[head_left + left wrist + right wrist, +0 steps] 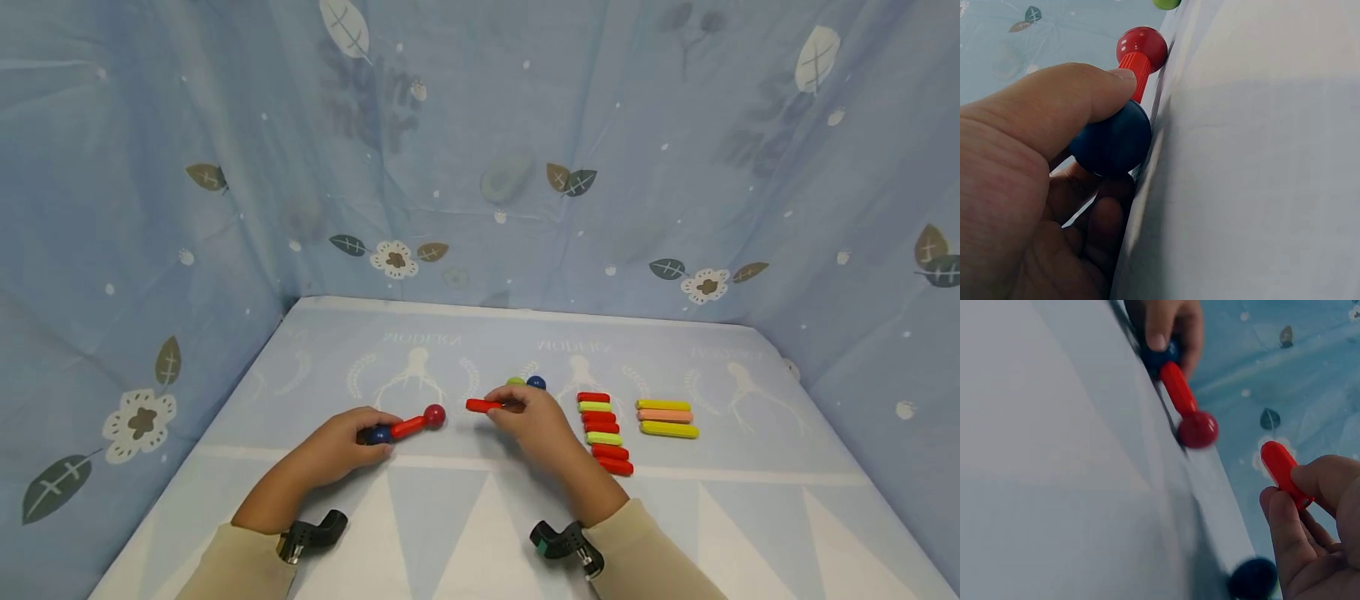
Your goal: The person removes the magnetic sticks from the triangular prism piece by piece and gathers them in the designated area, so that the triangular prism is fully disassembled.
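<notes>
My left hand (336, 447) grips a blue ball (1116, 139) low over the table. A red rod (408, 427) runs from that ball to a glossy red ball (434, 416), the three joined in a line that points away from the palm. To the right of it, my right hand (542, 427) pinches a second red rod (1282, 467) between thumb and fingers, its rounded end toward the red ball and apart from it. Behind the right hand, another blue ball (536, 382) and a green ball (516, 381) lie on the table, partly hidden by the fingers.
Right of my right hand, several red and yellow-green rods (601, 418) lie in a column. Farther right are two yellow rods (669, 431) with an orange rod (665, 416) between them. Patterned blue cloth (480, 167) hangs behind and at both sides of the table (750, 500).
</notes>
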The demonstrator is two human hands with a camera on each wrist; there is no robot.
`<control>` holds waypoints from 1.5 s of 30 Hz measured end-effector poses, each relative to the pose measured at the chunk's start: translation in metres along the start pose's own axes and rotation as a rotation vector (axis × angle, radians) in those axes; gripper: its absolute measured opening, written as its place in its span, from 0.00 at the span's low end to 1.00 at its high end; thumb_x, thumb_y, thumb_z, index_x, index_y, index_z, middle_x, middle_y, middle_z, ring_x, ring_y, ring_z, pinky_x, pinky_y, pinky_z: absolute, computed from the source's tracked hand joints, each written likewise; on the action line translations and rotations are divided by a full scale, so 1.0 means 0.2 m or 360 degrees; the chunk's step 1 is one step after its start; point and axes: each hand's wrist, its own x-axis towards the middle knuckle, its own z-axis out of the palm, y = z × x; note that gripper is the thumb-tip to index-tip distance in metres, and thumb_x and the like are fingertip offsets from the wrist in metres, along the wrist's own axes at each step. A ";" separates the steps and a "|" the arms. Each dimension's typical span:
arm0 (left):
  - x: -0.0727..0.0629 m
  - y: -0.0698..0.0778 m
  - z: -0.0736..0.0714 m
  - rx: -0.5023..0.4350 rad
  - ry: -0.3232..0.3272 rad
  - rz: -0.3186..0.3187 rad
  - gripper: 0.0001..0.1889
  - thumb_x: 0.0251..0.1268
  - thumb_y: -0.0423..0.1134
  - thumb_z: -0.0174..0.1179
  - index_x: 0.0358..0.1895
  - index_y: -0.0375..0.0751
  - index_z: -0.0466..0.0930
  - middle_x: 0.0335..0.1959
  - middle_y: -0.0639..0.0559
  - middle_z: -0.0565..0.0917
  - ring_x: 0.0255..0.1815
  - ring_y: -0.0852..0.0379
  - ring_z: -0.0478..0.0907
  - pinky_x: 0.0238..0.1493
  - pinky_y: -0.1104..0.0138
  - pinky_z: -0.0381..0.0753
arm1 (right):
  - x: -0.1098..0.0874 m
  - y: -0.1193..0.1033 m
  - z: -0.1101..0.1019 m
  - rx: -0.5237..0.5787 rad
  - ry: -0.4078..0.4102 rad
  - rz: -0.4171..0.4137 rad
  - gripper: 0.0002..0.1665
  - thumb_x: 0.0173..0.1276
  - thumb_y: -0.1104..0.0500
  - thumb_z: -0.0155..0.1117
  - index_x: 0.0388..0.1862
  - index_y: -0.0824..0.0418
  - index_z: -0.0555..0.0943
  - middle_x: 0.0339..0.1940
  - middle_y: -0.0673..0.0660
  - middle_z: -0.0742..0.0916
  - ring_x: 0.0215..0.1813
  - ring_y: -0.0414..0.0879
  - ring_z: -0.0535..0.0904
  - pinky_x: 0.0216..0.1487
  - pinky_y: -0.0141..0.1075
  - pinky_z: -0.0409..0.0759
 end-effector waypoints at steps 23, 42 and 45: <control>0.01 0.02 0.01 -0.0024 -0.0007 -0.0036 0.20 0.66 0.47 0.73 0.61 0.60 0.85 0.60 0.53 0.83 0.58 0.51 0.77 0.65 0.43 0.77 | 0.13 0.22 -0.69 -0.0463 0.0211 0.0285 0.16 0.80 0.53 0.63 0.62 0.51 0.83 0.62 0.58 0.84 0.59 0.56 0.78 0.59 0.47 0.83; 0.01 0.01 0.00 -0.0018 -0.0012 -0.0061 0.21 0.66 0.48 0.73 0.61 0.60 0.85 0.60 0.52 0.82 0.59 0.51 0.77 0.65 0.43 0.77 | 0.19 0.27 -0.73 -0.0746 0.0059 0.0390 0.15 0.80 0.60 0.60 0.62 0.58 0.82 0.62 0.63 0.83 0.58 0.58 0.77 0.64 0.54 0.81; 0.01 0.01 0.00 -0.0022 -0.0013 -0.0061 0.21 0.66 0.48 0.73 0.61 0.60 0.85 0.60 0.52 0.82 0.58 0.51 0.77 0.65 0.43 0.77 | 0.19 0.27 -0.72 -0.0740 0.0040 0.0411 0.17 0.80 0.61 0.60 0.64 0.59 0.81 0.63 0.64 0.82 0.59 0.59 0.76 0.65 0.55 0.81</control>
